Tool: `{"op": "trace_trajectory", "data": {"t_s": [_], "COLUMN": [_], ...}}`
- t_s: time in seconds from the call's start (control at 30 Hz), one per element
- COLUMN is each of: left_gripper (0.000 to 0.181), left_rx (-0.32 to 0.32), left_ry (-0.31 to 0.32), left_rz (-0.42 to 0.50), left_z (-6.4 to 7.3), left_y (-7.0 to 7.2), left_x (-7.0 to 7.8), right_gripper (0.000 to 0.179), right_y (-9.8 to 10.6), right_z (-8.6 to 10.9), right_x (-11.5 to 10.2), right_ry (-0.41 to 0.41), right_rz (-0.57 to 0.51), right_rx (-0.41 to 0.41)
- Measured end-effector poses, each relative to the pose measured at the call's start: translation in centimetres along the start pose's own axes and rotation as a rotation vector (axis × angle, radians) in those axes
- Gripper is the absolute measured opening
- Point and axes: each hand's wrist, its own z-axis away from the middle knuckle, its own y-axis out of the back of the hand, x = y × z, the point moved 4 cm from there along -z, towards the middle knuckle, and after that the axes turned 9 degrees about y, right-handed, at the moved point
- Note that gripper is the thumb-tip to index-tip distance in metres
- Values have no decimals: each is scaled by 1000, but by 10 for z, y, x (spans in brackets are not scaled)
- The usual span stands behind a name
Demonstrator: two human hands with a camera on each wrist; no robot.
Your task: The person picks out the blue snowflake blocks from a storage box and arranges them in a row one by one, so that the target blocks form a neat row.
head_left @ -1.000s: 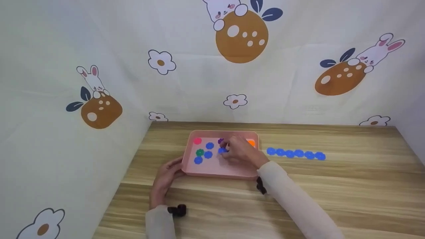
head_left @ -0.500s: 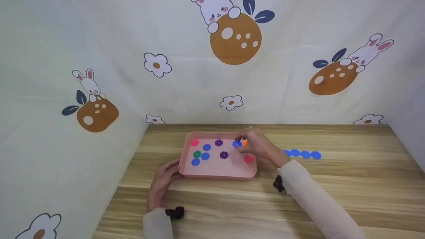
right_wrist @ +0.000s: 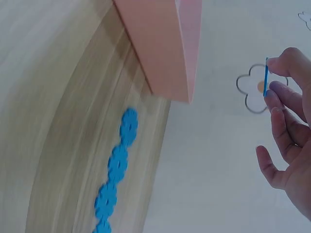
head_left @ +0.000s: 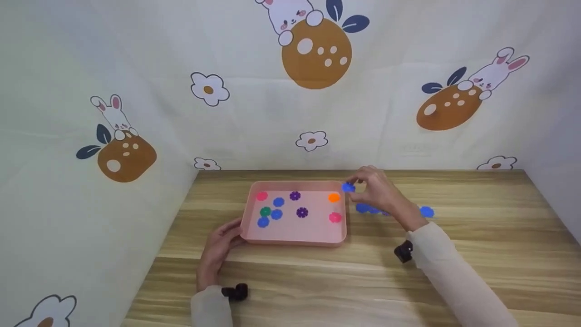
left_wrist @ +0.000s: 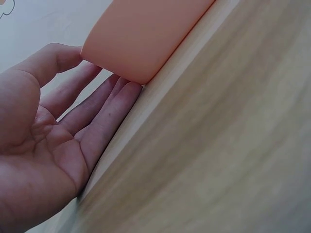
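My right hand pinches a blue snowflake disc between thumb and fingertips, just above the right rim of the pink tray. In the right wrist view the pinched disc shows edge-on. My left hand rests at the tray's near left corner; in the left wrist view its fingers lie nearly straight against the tray wall, with the thumb at the rim. Inside the tray lie several discs: blue, purple, green, pink and orange.
A row of blue discs lies on the wooden table to the right of the tray, partly hidden by my right hand in the head view. A patterned cloth hangs behind the table and along its left side.
My right hand has lifted the blue disc from inside the tray and carried it right, past the orange disc to the right rim. The left hand stays at the tray's corner.
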Motion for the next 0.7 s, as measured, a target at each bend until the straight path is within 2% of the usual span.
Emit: {"op": "trace_trajectory", "data": {"t_s": [0.37,0.7], "left_gripper": [38,38], "left_rx": [-1,8], "left_ry": [27,-6], "left_rz": [-19,-14], "left_z": [-4,-1], "left_y": [-2,1], "left_x": [0,0], "right_gripper": [25,29], "right_y": [35,56], "right_z": [41,76], "right_x": [54,85], "right_ry": [10,-123], "right_rz": [39,70], "right_rx": [166,113]}}
